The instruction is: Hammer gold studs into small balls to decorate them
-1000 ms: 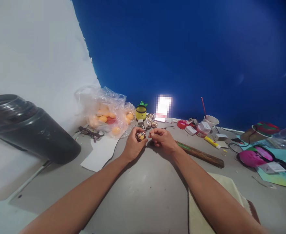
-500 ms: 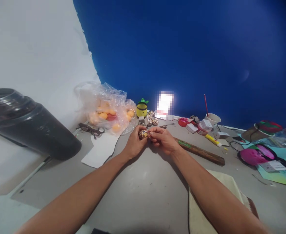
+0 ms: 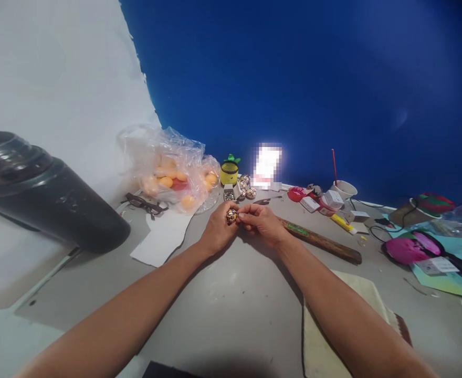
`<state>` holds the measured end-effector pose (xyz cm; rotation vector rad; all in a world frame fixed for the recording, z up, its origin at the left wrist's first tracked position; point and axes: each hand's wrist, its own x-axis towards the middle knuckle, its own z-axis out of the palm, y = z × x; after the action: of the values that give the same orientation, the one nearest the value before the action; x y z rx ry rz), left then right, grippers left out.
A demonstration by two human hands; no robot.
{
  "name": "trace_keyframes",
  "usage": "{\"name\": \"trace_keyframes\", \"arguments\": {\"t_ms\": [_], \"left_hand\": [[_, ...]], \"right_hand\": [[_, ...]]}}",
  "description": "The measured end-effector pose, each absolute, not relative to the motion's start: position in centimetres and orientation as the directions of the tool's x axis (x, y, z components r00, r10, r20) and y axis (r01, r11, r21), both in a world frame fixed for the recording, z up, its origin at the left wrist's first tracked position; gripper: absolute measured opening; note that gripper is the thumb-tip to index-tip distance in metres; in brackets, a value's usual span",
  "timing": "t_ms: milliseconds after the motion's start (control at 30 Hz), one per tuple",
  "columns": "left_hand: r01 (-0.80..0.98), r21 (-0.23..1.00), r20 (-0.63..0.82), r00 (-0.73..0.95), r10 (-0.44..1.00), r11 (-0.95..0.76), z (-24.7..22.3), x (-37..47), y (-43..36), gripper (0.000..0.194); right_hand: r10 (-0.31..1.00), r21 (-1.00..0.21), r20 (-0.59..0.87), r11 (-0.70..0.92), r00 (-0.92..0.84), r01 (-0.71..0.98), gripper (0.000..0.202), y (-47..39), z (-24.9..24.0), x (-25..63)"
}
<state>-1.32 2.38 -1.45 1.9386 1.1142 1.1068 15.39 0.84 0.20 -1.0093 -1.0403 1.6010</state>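
My left hand (image 3: 217, 231) is closed around a small yellowish ball (image 3: 231, 216) dotted with shiny metal studs. The fingertips of my right hand (image 3: 260, 223) are pinched together against the ball's right side; whatever they hold is too small to make out. Just beyond my hands stands a small open box (image 3: 229, 194) with shiny metal bits in it. Several studded balls (image 3: 250, 193) lie beside that box. A yellow pineapple-like cup (image 3: 228, 174) with a green top stands behind them.
Clear plastic bags of orange balls (image 3: 166, 181), eyeglasses (image 3: 146, 203) and white paper (image 3: 158, 241) lie left, near a large dark flask (image 3: 53, 197). At right are a wooden stick (image 3: 325, 242), a yellow tube (image 3: 343, 224), a paper cup (image 3: 345, 188) and a pale cloth (image 3: 353, 299).
The ball has turned slightly in my left hand, showing more metal studs. My right fingertips have drawn in closer against it. The whole view has shifted a little.
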Motion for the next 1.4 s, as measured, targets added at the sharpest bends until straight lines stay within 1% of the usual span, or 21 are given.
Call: {"name": "trace_keyframes", "arguments": {"t_ms": [133, 300, 500, 667, 1033, 1200, 1400], "left_hand": [[0.376, 0.812, 0.358, 0.285, 0.889, -0.447, -1.53, -1.29, 2.2, 0.017], [0.382, 0.806, 0.361, 0.289, 0.887, -0.453, -1.8, -1.26, 2.19, 0.014], [0.395, 0.787, 0.38, 0.293, 0.877, -0.473, -1.8, -1.25, 2.21, 0.018], [0.391, 0.769, 0.403, 0.316, 0.859, -0.505, -1.63, -1.23, 2.12, 0.013], [0.412, 0.778, 0.374, 0.303, 0.877, -0.474, -1.6, -1.08, 2.04, 0.011], [0.424, 0.782, 0.356, 0.297, 0.886, -0.457, -1.49, -0.96, 1.92, 0.01], [0.437, 0.778, 0.355, 0.287, 0.89, -0.452, -1.46, -0.87, 1.79, 0.009]], "right_hand": [[0.975, -0.965, -0.091, -0.137, -0.204, -0.224, 0.035, 0.88, 0.13, 15.3], [0.976, -0.97, -0.06, -0.107, -0.21, -0.219, 0.033, 1.02, -0.08, 15.32], [0.973, -0.969, -0.08, -0.126, -0.216, -0.211, 0.034, 1.03, -0.08, 15.44], [0.971, -0.971, -0.089, -0.135, -0.222, -0.2, 0.034, 1.08, -0.1, 15.55], [0.969, -0.963, -0.105, -0.155, -0.224, -0.219, 0.034, 1.13, -0.09, 15.56], [0.969, -0.952, -0.115, -0.17, -0.219, -0.254, 0.035, 1.15, -0.2, 15.46], [0.965, -0.947, -0.132, -0.19, -0.226, -0.258, 0.038, 1.24, -0.31, 15.54]]}}
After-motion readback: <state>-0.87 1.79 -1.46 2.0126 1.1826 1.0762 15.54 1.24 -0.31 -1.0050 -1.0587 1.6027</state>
